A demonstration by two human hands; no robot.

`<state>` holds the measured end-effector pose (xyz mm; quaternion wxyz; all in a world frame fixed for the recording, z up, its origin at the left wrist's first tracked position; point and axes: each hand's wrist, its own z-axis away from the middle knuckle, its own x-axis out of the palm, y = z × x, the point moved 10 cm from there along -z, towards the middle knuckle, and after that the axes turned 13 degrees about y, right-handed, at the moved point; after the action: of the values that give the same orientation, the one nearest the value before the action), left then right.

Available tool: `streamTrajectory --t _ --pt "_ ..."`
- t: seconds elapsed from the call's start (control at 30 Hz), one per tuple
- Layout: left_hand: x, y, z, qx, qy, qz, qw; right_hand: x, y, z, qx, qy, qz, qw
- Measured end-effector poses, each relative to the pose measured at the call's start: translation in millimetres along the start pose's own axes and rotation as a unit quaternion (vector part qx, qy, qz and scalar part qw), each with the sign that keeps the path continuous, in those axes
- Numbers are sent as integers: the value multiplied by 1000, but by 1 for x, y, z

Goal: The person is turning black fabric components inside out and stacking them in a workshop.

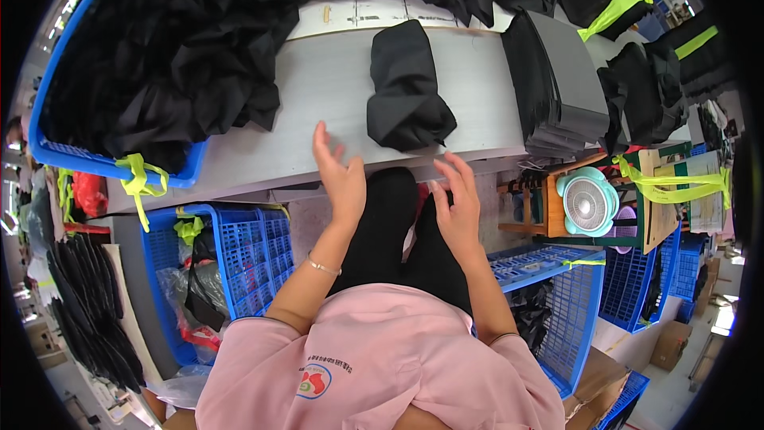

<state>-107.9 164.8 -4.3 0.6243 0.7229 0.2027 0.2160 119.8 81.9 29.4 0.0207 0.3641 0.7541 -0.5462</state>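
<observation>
On the pale work table (310, 72) in front of me lies a folded black fabric piece (404, 84), long and crumpled toward its near end. My left hand (340, 175) hovers at the table's near edge, left of the fabric, fingers apart and holding nothing. Just off the fabric's near right corner is my right hand (458, 201), over my lap. Its thumb and fingers are parted, with nothing between them. Neither hand touches the fabric.
A blue crate (40, 123) heaped with black cloth (175, 56) fills the left. A stack of dark flat panels (557, 80) stands on the table's right. Blue crates (255, 255) flank my legs. A small turquoise fan (587, 201) sits on a wooden stool at right.
</observation>
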Motion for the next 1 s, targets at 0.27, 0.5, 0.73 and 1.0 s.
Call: streamTrajectory --t 0.27,0.5,0.73,1.0 --pt "99 80 16 401 -225 -149 875 -10 -13 7 -6 46 -3 999" --pt "103 105 60 454 -231 -97 855 28 -6 -13 -163 18 91 982" --pt "49 120 147 348 -316 -16 882 40 59 0 -21 -22 -44 999" --pt "-4 124 246 291 -482 72 824 -27 30 50 81 -2 -164 983"
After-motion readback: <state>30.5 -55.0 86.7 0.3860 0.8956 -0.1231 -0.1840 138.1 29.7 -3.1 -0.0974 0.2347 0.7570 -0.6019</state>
